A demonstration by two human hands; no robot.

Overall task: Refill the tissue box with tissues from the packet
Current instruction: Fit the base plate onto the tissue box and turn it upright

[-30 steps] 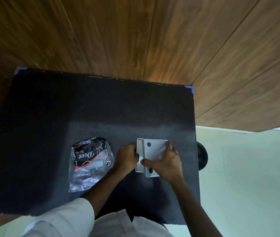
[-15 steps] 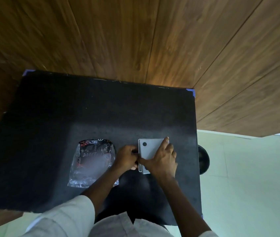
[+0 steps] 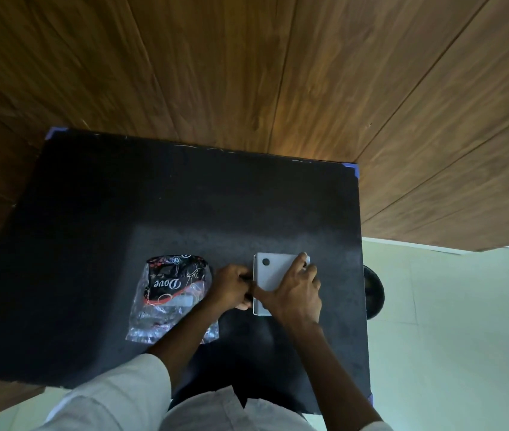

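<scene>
From the head camera, the flat white rectangular tissue box (image 3: 273, 273) lies on the black table (image 3: 153, 197), its underside apparently up (a dark dot shows near one corner). The right hand (image 3: 293, 293) lies spread across it, pressing down; the left hand (image 3: 231, 286) is curled against its left edge, fingers hidden. The crinkled clear plastic tissue packet (image 3: 169, 293) lies just left, looking light, soft and slippery, so best pinched at its open end.

A plain indoor room, kind not determinable.
A black tabletop (image 3: 185, 197) is set against wood-panelled walls (image 3: 247, 73), with a pale tiled floor (image 3: 449, 337) beside it.
</scene>
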